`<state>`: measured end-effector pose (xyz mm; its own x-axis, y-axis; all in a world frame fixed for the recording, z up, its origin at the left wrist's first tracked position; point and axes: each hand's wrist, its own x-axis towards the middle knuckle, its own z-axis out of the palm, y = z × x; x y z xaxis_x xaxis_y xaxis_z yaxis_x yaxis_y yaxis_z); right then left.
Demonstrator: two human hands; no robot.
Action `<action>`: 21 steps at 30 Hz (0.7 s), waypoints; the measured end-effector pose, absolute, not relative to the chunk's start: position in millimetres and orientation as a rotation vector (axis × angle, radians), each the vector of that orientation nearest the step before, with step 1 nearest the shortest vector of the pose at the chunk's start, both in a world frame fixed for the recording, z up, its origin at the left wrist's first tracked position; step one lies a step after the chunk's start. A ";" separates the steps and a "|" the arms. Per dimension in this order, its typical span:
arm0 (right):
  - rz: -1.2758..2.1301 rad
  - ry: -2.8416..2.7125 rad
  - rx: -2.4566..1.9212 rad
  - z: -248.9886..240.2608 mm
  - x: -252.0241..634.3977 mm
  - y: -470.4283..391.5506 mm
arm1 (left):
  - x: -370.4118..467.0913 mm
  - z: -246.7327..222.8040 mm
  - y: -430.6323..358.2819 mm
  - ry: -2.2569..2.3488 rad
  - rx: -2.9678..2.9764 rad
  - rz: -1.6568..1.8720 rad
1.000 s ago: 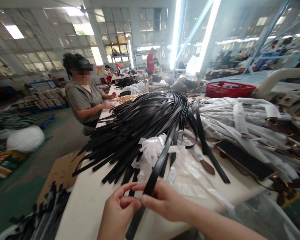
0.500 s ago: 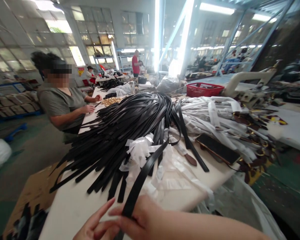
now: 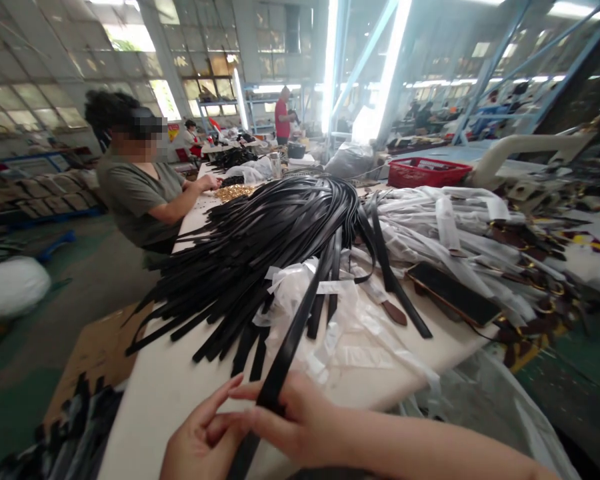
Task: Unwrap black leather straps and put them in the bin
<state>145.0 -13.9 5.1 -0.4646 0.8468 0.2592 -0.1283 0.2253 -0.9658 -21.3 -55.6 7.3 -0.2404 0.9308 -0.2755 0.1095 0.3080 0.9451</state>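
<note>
A long black strap (image 3: 300, 327) runs from the pile down toward the near table edge. My right hand (image 3: 305, 417) is closed round its near part, thumb over the top. Just left of it, my left hand (image 3: 200, 433) has its fingers curled and pressed at the strap's lower end, the index finger pointing up. Beyond lies a big heap of black straps (image 3: 260, 233), their ends fanned to the left. Crumpled white film strips (image 3: 295, 290) lie beside and partly under the held strap.
To the right are film-wrapped straps (image 3: 445, 220), a phone (image 3: 453, 293) and a red basket (image 3: 427, 172). A co-worker (image 3: 140, 180) stands at the table's left side, near gold-coloured small pieces (image 3: 235, 193). More black straps (image 3: 75, 413) lie below, on the left. A plastic bag (image 3: 495, 400) hangs at the right edge.
The view has shifted, so the scene sits farther right. Both my hands stay at the strap, now drawn straighter. The co-worker's arms have moved toward the table.
</note>
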 end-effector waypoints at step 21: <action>1.449 -1.358 -0.954 8.3 100.1 -5.9 | -56.2 11.6 -67.9 1.674 0.910 1.181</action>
